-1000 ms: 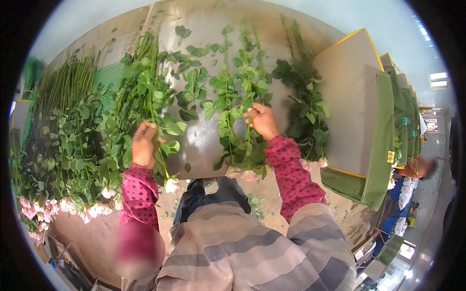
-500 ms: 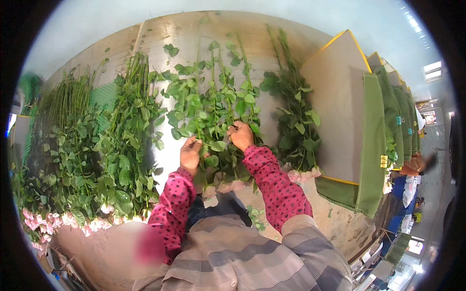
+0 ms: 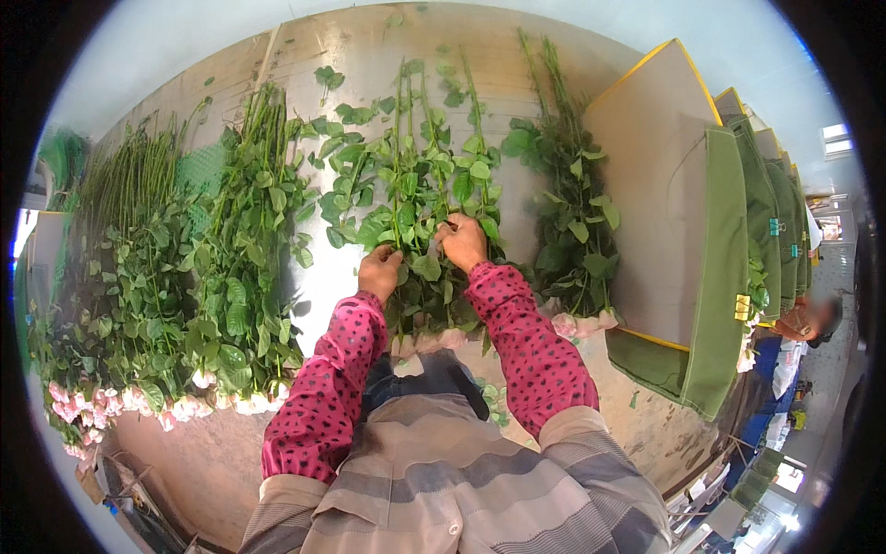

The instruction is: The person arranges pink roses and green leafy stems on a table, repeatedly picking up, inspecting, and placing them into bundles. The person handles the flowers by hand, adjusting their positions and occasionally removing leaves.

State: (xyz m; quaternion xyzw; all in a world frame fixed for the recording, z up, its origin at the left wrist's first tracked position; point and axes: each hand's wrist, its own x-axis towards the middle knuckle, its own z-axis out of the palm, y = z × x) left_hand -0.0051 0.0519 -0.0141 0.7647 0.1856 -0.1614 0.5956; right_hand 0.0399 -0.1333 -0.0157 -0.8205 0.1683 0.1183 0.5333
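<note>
Left hand (image 3: 379, 272) has shifted rightward to the middle roses (image 3: 404, 217) on the worktop (image 3: 319, 277), near the right hand (image 3: 462, 243); both curl their fingers among leaves (image 3: 426, 268), whether clamped on stems (image 3: 398, 129) I cannot tell

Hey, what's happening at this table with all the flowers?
A person's bare left hand and bare right hand are among leafy green stems with pale pink blooms, laid on a shiny grey tabletop. What exactly they grip is unclear. Similar pink-bloomed bunches lie to the left, one more bunch to the right.
</note>
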